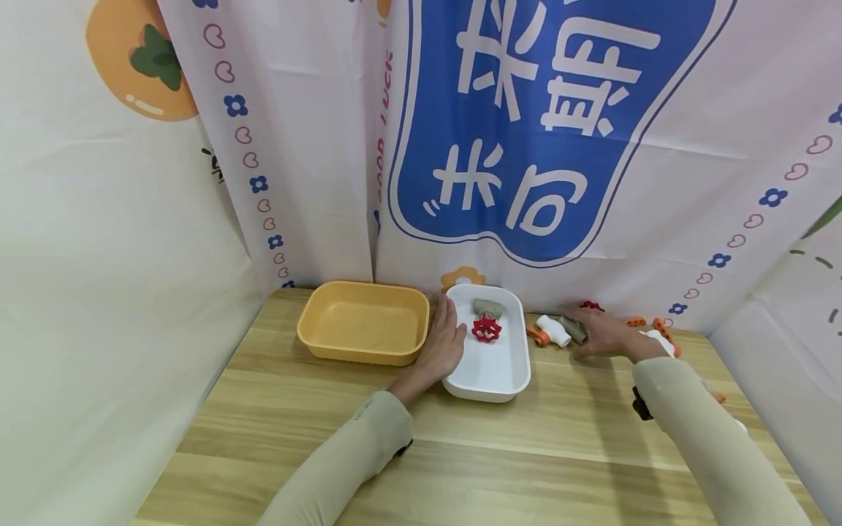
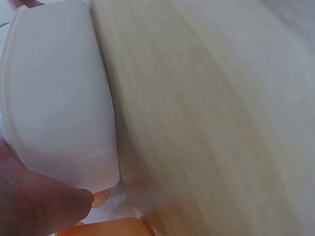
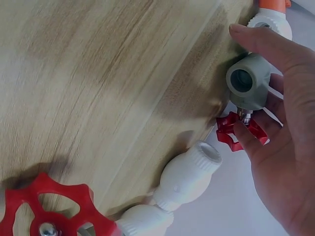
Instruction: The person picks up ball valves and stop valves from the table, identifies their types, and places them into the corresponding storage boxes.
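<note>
Right sleeve (image 1: 710,438) leads to right hand (image 3: 300,137) around grey valve (image 3: 260,81).
It lies between thumb (image 3: 270,45) and fingers (image 3: 247,140), red wheel (image 3: 226,121) away from thumb; if firmly grasped, I cannot tell.

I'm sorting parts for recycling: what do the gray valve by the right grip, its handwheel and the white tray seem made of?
Gray valve: probably matte plastic, judging by its even, dull surface; its stem looks metallic, with silvery glints.
Red handwheel: plastic or painted metal; the uniform red leaves that open.
White tray: likely smooth plastic, with rounded corners and soft sheen.
</note>
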{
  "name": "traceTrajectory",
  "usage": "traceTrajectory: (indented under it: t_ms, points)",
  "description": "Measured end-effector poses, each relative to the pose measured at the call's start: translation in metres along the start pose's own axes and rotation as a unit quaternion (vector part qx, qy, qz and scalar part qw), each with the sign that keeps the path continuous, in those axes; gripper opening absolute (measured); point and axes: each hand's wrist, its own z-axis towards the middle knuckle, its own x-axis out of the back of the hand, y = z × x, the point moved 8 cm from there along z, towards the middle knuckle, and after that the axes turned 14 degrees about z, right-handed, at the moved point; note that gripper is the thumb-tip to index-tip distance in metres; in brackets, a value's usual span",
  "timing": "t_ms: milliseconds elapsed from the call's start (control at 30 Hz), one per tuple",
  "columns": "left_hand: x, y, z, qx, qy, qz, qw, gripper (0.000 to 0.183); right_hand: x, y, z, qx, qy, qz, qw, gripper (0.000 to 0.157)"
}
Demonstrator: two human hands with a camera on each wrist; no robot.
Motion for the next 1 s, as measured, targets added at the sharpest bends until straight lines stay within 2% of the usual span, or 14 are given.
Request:
traceTrajectory:
  t_ms: [367,633,1000]
  points:
    - [-0.001,0.001,0.000,0.003,-0.002,0.008,1.0000,0.068,-0.006,0.016,0.004,-0.030,0.002,-0.012,0.999,0.090]
    - [0.001,0.001,0.000,0.004,0.001,0.009,1.0000,0.068,-0.003,0.020,0.005,-0.005,0.043,-0.008,0.999,0.080]
    - [-0.001,0.000,0.000,0.009,-0.001,0.005,0.9999,0.069,-0.006,0.022,0.005,-0.017,0.058,-0.017,0.998,0.071]
